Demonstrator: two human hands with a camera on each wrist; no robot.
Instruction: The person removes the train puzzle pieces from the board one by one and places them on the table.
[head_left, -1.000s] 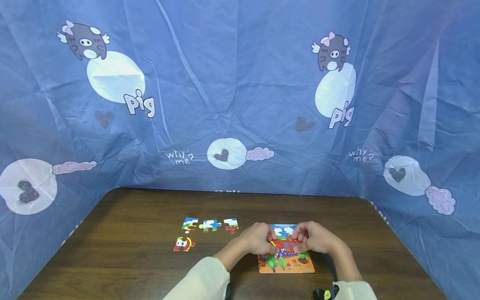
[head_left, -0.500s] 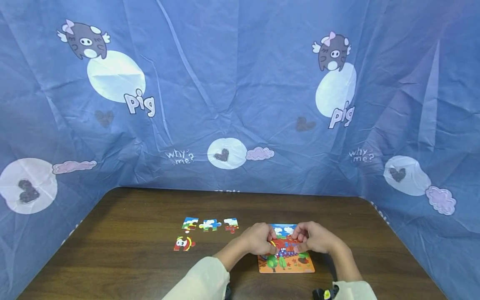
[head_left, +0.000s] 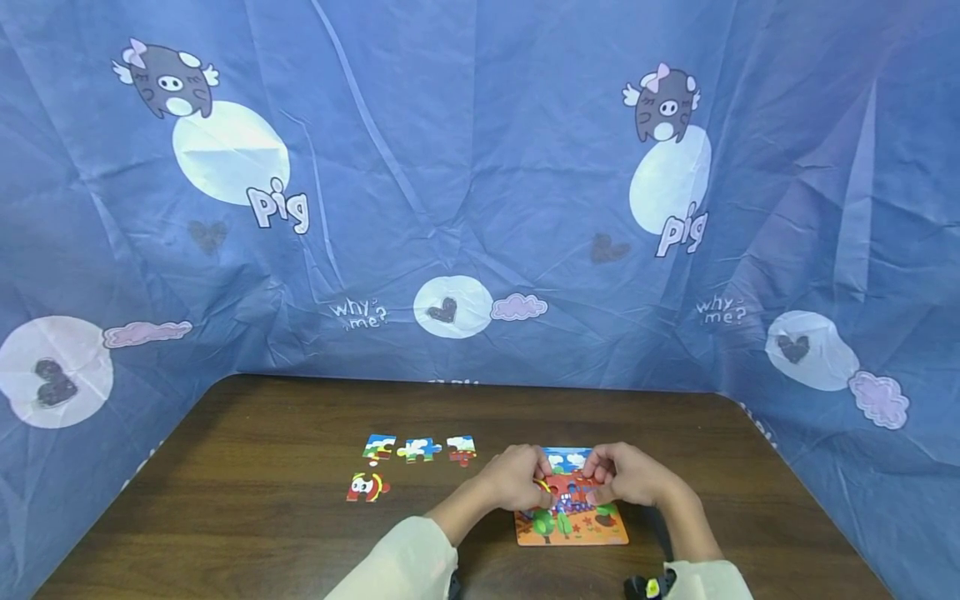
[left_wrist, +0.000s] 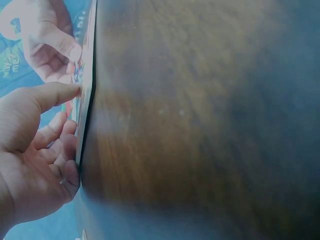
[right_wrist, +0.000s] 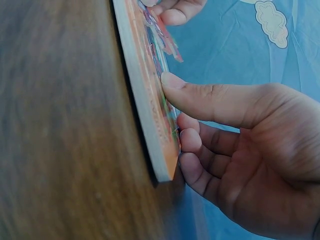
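A picture puzzle board point(head_left: 573, 533) with a red engine, trees and orange ground lies on the table. My left hand point(head_left: 517, 479) is at its left side, fingers curled, and holds a red puzzle piece point(head_left: 562, 487) near the middle. In the right wrist view that puzzle piece point(right_wrist: 170, 42) stands tilted up from the board. My right hand point(head_left: 630, 475) is opposite, its thumb point(right_wrist: 175, 82) touching the picture and its fingers bent close over it. I cannot tell whether the right fingers grip a piece. The left thumb point(left_wrist: 65, 91) also reaches the picture.
Several loose puzzle pieces lie left of the board: a red and white one point(head_left: 366, 487), two blue and white ones point(head_left: 379, 447) point(head_left: 420, 450), and a blue and red one point(head_left: 461, 450). A blue printed curtain point(head_left: 480, 208) hangs behind the brown table point(head_left: 262, 467).
Both hands stay almost in place on the board. The red piece between them has tilted or shifted slightly. The loose pieces have not moved.
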